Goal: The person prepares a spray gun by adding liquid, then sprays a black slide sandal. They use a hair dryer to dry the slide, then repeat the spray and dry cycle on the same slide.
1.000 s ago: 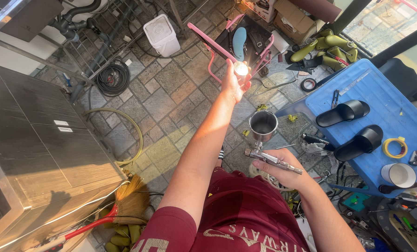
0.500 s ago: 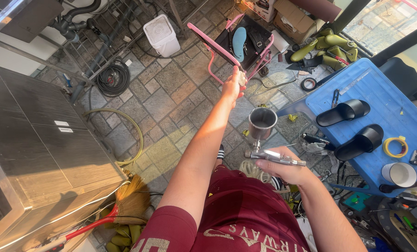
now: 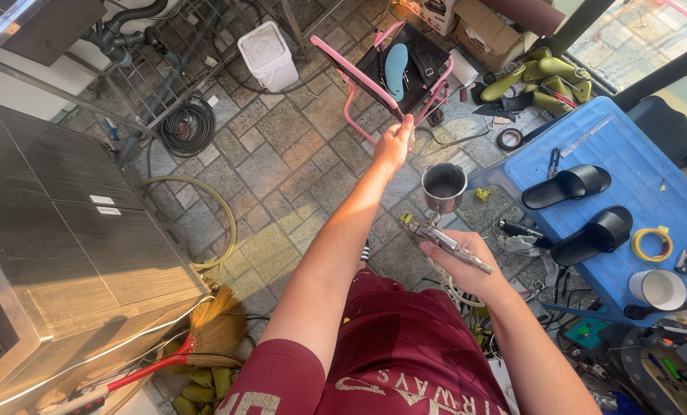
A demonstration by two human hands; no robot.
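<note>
My left hand [image 3: 393, 144] is stretched out in front of me at arm's length, fingers pinched shut on a small object that is too small to make out. It hovers just in front of a pink folding chair [image 3: 374, 73]. My right hand [image 3: 460, 265] is close to my body and grips a metal spray gun [image 3: 452, 247]. The gun's open steel cup [image 3: 443, 185] stands upright above my fingers. The two hands are apart.
A blue table [image 3: 628, 146] at right carries two black slippers [image 3: 566, 186], a yellow tape roll [image 3: 650, 244] and a white cup [image 3: 657, 289]. A grey cabinet [image 3: 74, 246] stands at left with a broom [image 3: 197, 338] beside it. On the stone floor are a hose coil [image 3: 188, 127] and a white bucket [image 3: 267, 54].
The bright glint at my left fingertips has gone. My left hand has stayed stretched out by the pink chair, and my right hand keeps the spray gun in almost the same place.
</note>
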